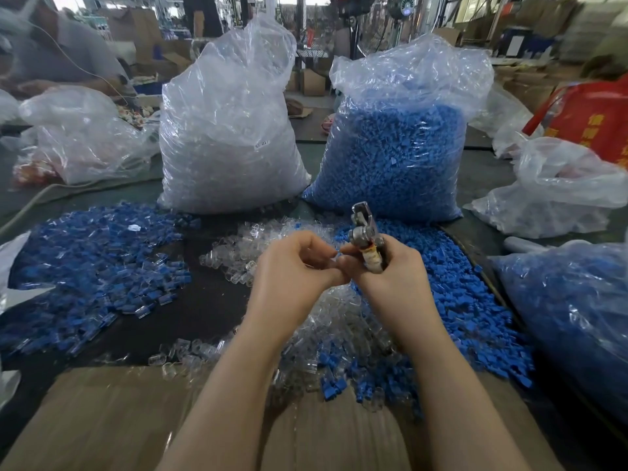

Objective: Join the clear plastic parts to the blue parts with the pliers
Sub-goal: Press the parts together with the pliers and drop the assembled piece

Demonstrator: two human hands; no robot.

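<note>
My right hand (390, 266) grips the pliers (365, 232) upright by the handles, metal jaws pointing up. My left hand (295, 263) is curled beside it, fingertips meeting the right hand's fingers and pinching a small part that I can barely see. Below and behind the hands lies a heap of loose clear plastic parts (333, 321). Loose blue parts (458, 300) spread to the right. A pile of joined blue-and-clear pieces (91, 266) covers the table on the left.
Two tall plastic bags stand behind: one of clear parts (227, 137), one of blue parts (394, 158). Another bag of blue parts (571, 311) sits at the right. Cardboard (112, 419) lies at the near edge. A person (51, 45) sits at the far left.
</note>
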